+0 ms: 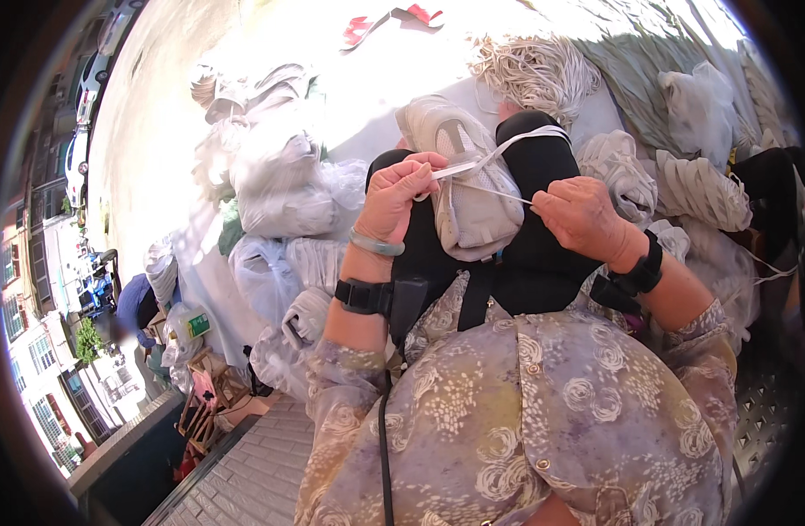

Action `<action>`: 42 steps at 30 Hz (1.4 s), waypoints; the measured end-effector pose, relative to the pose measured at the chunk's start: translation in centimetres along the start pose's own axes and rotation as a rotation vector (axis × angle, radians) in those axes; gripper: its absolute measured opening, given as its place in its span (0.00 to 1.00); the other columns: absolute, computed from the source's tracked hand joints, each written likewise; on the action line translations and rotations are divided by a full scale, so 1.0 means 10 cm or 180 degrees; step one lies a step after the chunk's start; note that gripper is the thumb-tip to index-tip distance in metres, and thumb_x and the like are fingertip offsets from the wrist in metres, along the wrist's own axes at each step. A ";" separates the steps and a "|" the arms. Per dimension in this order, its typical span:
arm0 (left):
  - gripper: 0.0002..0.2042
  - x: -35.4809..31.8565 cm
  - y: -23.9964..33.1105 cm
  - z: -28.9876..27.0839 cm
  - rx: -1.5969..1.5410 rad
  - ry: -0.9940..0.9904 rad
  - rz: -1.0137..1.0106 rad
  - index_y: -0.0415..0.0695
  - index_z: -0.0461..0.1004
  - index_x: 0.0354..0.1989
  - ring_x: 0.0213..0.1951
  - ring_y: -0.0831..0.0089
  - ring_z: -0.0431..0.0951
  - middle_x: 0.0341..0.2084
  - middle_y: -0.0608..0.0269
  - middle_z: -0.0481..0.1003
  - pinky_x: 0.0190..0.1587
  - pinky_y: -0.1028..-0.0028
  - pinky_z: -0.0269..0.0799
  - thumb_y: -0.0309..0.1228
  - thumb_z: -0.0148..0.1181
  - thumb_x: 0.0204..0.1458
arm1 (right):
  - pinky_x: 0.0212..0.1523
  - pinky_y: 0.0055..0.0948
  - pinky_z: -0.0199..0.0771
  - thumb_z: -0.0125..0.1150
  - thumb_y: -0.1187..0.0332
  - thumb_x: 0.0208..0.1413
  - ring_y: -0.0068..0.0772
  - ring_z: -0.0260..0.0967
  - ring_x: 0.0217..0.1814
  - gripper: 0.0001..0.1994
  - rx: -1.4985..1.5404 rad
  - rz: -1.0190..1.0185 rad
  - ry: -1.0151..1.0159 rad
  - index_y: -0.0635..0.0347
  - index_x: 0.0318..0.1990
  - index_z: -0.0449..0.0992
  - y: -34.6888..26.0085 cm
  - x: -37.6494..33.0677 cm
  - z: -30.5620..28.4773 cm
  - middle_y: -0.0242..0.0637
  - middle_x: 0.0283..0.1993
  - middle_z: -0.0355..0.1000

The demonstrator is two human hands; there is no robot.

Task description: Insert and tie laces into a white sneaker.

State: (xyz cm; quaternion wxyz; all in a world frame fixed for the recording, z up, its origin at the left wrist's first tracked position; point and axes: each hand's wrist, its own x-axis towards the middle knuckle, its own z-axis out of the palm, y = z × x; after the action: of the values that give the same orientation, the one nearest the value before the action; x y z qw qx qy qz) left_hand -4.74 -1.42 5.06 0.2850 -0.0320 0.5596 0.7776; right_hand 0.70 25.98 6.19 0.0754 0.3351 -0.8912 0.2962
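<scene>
I see shoe (462,188) on lap, between hands. Left hand (393,200) fingers pinch white lace (472,162); right hand (582,215) fingers pinch thin thread. Plastic bags (280,193) piled left, cord bundles (534,74) behind. Shoe's near end hidden behind blouse (525,412).

Left hand (400,195) raised, fingers curled, thumb and forefinger pinched tight. Right hand (580,215) level beside it, knuckles up, fingertips pinched. Both forearms bent upward, wrists banded.
</scene>
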 end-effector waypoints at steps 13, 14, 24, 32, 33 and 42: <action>0.09 0.21 -0.43 0.06 0.3095 0.0836 0.1536 0.43 0.70 0.23 0.41 0.58 0.69 0.43 0.56 0.67 0.45 0.66 0.64 0.27 0.58 0.28 | 0.22 0.32 0.61 0.60 0.78 0.42 0.39 0.63 0.22 0.07 -0.1431 0.0513 0.1040 0.67 0.31 0.72 0.11 -0.92 -0.99 0.38 0.21 0.62; 0.09 0.20 -0.43 0.10 0.3089 0.0824 0.1539 0.43 0.70 0.23 0.41 0.58 0.69 0.43 0.56 0.67 0.45 0.66 0.64 0.27 0.58 0.28 | 0.23 0.32 0.62 0.59 0.78 0.43 0.40 0.63 0.22 0.06 -0.1440 0.0688 0.0967 0.66 0.31 0.72 0.12 -1.04 -1.01 0.38 0.22 0.63; 0.13 0.07 -0.49 0.12 0.3074 0.1247 0.1561 0.43 0.67 0.30 0.39 0.61 0.69 0.39 0.57 0.69 0.42 0.69 0.65 0.26 0.56 0.32 | 0.36 0.35 0.67 0.61 0.69 0.43 0.44 0.67 0.33 0.10 0.0655 0.1514 -0.0355 0.64 0.33 0.72 0.01 -0.76 -0.57 0.41 0.30 0.68; 0.06 0.21 -0.43 0.53 0.4195 0.1131 0.2535 0.46 0.77 0.27 0.47 0.58 0.67 0.43 0.56 0.70 0.49 0.61 0.58 0.29 0.58 0.38 | 0.40 0.38 0.68 0.62 0.60 0.42 0.48 0.69 0.40 0.22 0.0428 0.0836 -0.0190 0.63 0.44 0.67 -0.02 0.33 0.28 0.45 0.38 0.68; 0.05 0.23 -0.44 0.54 0.4354 0.1157 0.2421 0.46 0.78 0.25 0.49 0.58 0.66 0.44 0.57 0.70 0.50 0.61 0.57 0.30 0.58 0.38 | 0.41 0.39 0.68 0.62 0.58 0.42 0.49 0.68 0.42 0.24 0.0241 0.0906 -0.0311 0.63 0.44 0.66 -0.01 0.38 0.34 0.46 0.39 0.68; 0.06 0.23 -0.45 0.62 0.4723 0.1206 0.2039 0.47 0.78 0.25 0.54 0.58 0.62 0.51 0.59 0.67 0.53 0.60 0.54 0.32 0.59 0.38 | 0.42 0.40 0.69 0.59 0.67 0.39 0.51 0.69 0.40 0.16 0.0591 0.1206 -0.0623 0.68 0.35 0.68 0.12 0.40 0.31 0.51 0.36 0.69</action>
State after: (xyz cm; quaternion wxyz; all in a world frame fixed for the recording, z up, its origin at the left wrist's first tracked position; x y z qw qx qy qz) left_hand -2.85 5.98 2.72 -0.1022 0.1948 0.9477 0.2314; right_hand -2.95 22.63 4.42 -0.0994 0.1944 -0.9102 0.3519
